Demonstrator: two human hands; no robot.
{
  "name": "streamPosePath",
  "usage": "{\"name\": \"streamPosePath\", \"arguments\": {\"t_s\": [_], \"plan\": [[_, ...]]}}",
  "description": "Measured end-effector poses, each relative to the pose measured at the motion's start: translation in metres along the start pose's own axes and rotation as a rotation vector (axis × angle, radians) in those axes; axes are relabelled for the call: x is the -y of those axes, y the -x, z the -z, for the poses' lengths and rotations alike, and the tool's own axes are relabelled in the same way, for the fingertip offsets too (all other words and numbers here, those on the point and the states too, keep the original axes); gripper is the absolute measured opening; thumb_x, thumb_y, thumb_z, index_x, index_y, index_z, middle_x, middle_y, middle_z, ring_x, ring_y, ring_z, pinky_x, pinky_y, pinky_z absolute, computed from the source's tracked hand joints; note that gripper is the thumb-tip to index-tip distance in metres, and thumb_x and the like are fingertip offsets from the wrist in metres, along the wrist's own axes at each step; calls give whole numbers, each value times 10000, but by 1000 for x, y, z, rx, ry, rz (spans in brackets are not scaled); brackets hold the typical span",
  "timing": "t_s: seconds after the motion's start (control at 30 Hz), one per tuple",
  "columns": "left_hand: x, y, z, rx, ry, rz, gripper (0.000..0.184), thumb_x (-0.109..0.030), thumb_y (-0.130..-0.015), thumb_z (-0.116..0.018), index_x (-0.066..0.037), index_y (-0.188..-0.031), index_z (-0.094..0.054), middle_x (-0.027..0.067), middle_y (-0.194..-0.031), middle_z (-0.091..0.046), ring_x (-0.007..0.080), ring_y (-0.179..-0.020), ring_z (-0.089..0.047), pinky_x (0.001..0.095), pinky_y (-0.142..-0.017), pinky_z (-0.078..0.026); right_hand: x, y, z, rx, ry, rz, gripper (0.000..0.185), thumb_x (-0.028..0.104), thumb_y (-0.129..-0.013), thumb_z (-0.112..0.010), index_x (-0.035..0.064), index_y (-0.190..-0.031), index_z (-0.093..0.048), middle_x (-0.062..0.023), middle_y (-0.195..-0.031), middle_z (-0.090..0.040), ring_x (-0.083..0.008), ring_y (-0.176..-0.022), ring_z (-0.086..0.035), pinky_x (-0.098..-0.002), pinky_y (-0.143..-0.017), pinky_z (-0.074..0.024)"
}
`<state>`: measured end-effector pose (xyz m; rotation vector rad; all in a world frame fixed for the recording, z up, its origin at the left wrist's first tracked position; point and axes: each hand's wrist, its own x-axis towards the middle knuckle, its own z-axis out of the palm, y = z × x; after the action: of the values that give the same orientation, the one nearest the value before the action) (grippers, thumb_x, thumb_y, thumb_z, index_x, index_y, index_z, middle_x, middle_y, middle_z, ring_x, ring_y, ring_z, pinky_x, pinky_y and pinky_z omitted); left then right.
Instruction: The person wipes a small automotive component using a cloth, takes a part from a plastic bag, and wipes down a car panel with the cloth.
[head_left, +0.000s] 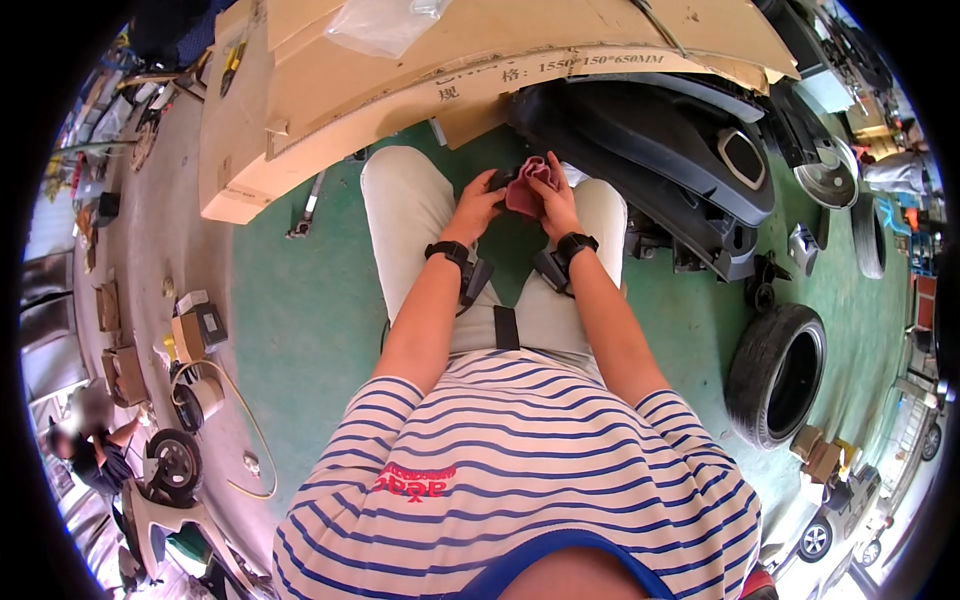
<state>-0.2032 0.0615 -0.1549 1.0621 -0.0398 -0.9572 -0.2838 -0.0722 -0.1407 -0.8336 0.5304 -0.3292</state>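
My left hand (477, 208) is closed on a small black object (503, 180), mostly hidden by fingers and cloth, so its kind is unclear. A crumpled dark red cloth (524, 197) is pinched in my right hand (558, 203), against the black object. Both hands meet between my knees, above the green floor. Each wrist wears a black strap with a dark device. In front of the hands lies a large cardboard box (330, 135) with printed lettering. Just right of my right knee rests a big black plastic panel (650, 150).
A tyre (735, 385) stands on the green floor (310, 330) to the right. A metal tool (310, 205) lies left of my knee. Clear plastic (385, 22) covers part of the box. Another person (95, 445) is at the far left, near a scooter wheel (174, 466).
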Motion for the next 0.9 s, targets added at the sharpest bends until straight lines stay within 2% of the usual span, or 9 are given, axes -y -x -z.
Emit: {"name": "streamPosePath", "arguments": {"t_s": [0.07,0.17,0.23,0.37,0.47,0.57,0.67,0.77,0.9], "plan": [[-1,1,-1,-54,66,-36,410,14,-824,-543,-43,-1220,-451,50,-1069,-569,150,-927,-568,292,-754,-486,0,-1,-1,8,7,-20,669,1,-791,-605,107,-1371,-289,-83,-1181,-514,-178,-1018,-540,-325,-851,-470],[-1,1,1,-78,65,-61,408,18,-830,-546,-30,-1225,-452,57,-1063,-570,157,-934,-567,304,-763,-488,0,-2,-1,-31,11,-45,577,33,-801,-607,66,-1319,-354,-78,-1149,-537,-179,-998,-554,-322,-829,-477],[-1,0,3,-75,73,-74,401,18,-830,-545,-30,-1219,-457,62,-1061,-571,161,-938,-567,306,-770,-487,3,0,2,51,-17,-191,454,71,-814,-604,43,-1233,-433,-67,-1099,-566,-187,-955,-576,-309,-810,-475],[5,-7,10,-61,165,-165,406,14,-825,-557,-32,-1214,-452,71,-1073,-568,177,-959,-562,325,-806,-478,3,-1,3,42,-36,-279,355,97,-825,-594,52,-1159,-485,-58,-1048,-588,-194,-913,-590,-300,-780,-477],[-3,-7,7,-101,337,-254,413,14,-817,-573,-43,-1205,-443,73,-1086,-560,193,-976,-555,346,-837,-465,-11,-3,12,10,50,-268,334,115,-829,-595,53,-1144,-504,-57,-1034,-592,-188,-908,-588,-309,-783,-472],[-14,-3,3,-89,459,-327,414,20,-807,-588,-55,-1187,-441,69,-1097,-548,205,-995,-543,358,-861,-451,-23,-8,22,15,281,-274,317,148,-832,-604,55,-1123,-520,-56,-1020,-598,-184,-913,-584,-312,-788,-466],[-9,-2,4,-119,436,-240,400,30,-803,-589,-67,-1166,-453,62,-1098,-543,207,-1004,-535,355,-879,-436,-20,-11,19,-41,169,-226,310,176,-834,-613,67,-1112,-530,-52,-1021,-600,-179,-928,-578,-312,-801,-459],[-8,-4,5,-70,432,-236,405,21,-796,-604,-73,-1162,-457,54,-1097,-540,204,-1011,-527,366,-897,-418,-8,-8,15,-37,-168,-153,323,202,-836,-622,106,-1128,-522,-33,-1028,-596,-171,-952,-569,-313,-837,-449],[-9,-3,5,-42,374,-168,403,-7,-797,-616,-79,-1161,-460,51,-1098,-541,196,-1012,-523,373,-895,-413,3,-5,9,34,-212,-129,364,277,-869,-571,133,-1187,-470,-47,-1127,-555,-197,-1039,-530,-362,-878,-441]]}}
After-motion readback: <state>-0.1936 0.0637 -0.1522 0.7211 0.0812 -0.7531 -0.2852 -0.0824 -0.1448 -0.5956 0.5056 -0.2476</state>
